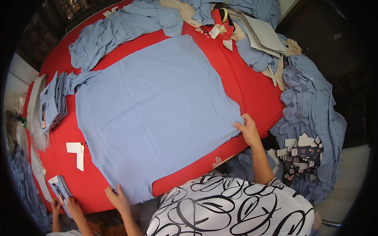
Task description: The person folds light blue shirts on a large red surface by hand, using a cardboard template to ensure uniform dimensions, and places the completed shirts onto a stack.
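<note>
A light-blue shirt (153,106) lies spread almost flat on a red-covered table (252,94), with faint creases across it. My right hand (248,129) pinches the shirt's edge at its right corner, between thumb and fingers. At the near left, my left hand (118,200) is at the shirt's lower left edge, its thumb and fingers closed about the cloth there. The bottom left part of the shirt hangs over the table's near edge. Bunched cloth touches the shirt at its far left.
Another person's hands (75,210) handle a small folded blue garment (61,192) at the near left. White cards (80,155) lie left of the shirt. Folded shirts (55,102), crumpled blue garments (118,31), papers (264,35) and a heap of tags (303,155) lie around.
</note>
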Action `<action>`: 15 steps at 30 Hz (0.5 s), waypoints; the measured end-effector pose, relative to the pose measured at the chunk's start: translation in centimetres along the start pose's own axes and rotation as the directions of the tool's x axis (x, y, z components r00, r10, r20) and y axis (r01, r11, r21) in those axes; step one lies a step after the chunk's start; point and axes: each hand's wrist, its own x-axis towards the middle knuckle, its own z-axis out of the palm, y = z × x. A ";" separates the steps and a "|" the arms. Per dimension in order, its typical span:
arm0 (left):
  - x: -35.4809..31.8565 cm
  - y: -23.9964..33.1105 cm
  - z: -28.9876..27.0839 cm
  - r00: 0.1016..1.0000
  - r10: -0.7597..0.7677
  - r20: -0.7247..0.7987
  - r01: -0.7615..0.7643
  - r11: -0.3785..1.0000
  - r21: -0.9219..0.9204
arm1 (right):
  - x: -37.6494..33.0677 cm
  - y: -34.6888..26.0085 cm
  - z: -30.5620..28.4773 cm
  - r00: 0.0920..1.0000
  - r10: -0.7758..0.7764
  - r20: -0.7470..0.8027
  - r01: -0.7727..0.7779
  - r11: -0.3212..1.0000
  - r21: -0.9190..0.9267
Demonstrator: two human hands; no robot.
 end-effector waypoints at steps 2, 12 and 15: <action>-1.0 0.0 -0.1 0.994 -0.111 -0.009 0.093 0.874 -0.478 | 0.0 0.0 -1.5 0.981 0.175 0.085 -0.187 0.968 0.168; -0.3 1.1 -3.1 0.982 -0.187 -0.007 0.177 0.943 -0.283 | 15.6 -8.6 -9.9 0.948 -0.318 -0.021 0.197 0.636 -0.746; 4.3 -0.5 -0.8 0.943 -0.332 -0.031 0.245 0.753 -0.611 | 28.1 -11.1 -12.6 0.808 -0.525 -0.267 0.147 0.620 -0.771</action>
